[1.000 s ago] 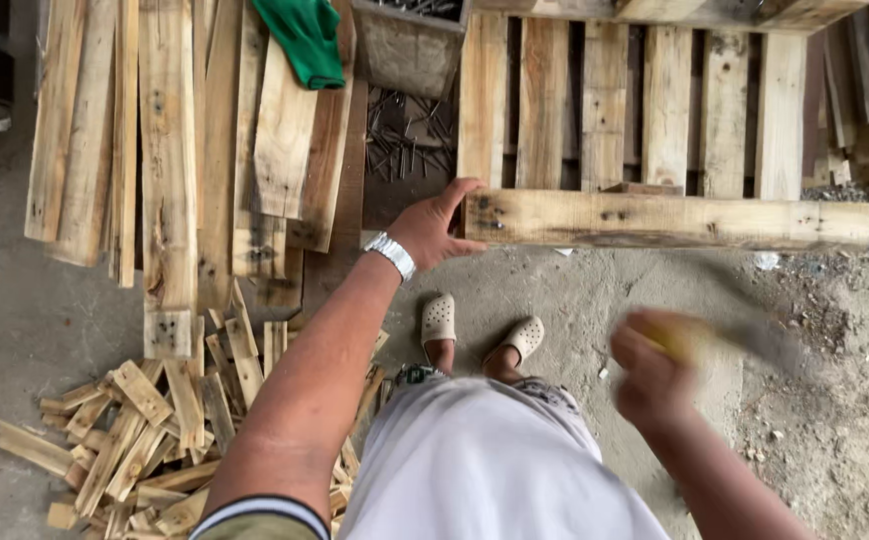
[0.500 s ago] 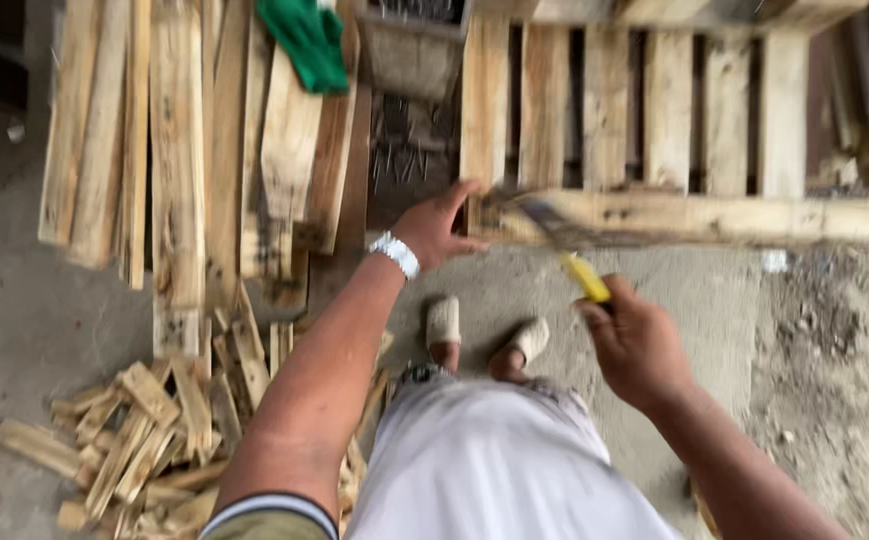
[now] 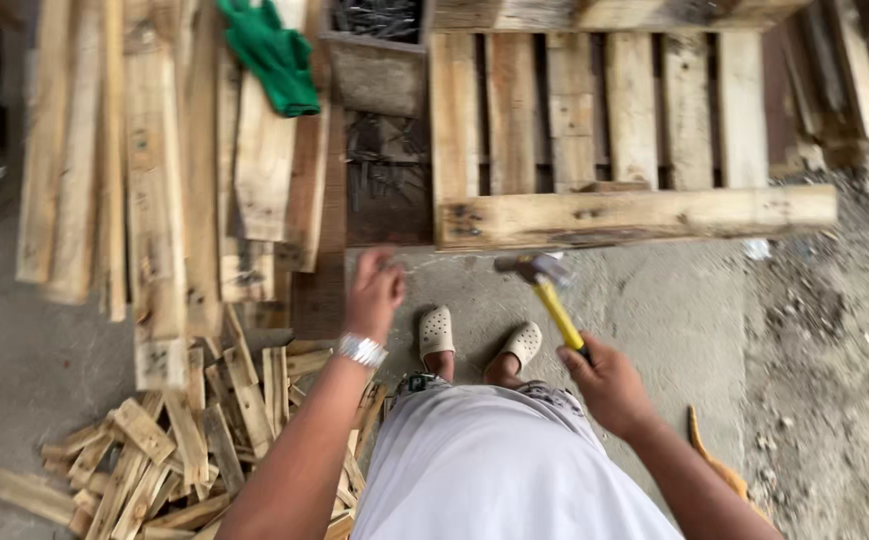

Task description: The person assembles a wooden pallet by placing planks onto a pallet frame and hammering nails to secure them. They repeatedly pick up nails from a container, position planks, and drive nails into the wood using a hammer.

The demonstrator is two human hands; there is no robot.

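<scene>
Hammer [image 3: 547,290]: yellow handle gripped in closed right hand [image 3: 610,385], head held just below front rail of wooden pallet [image 3: 635,215], apart from wood. Pallet laid flat on concrete floor [image 3: 655,320], ahead of feet. Left hand [image 3: 375,290] raised near pallet's left corner, fingers loosely curled, blurred; anything pinched cannot be told. Step judged: between hammer strokes at front rail. Next stroke calls for steady aim, left fingers kept off strike line. Loose planks [image 3: 155,180], green glove [image 3: 275,55], offcut heap [image 3: 155,450] at left.

Gritty concrete floor [image 3: 675,300], daylight
</scene>
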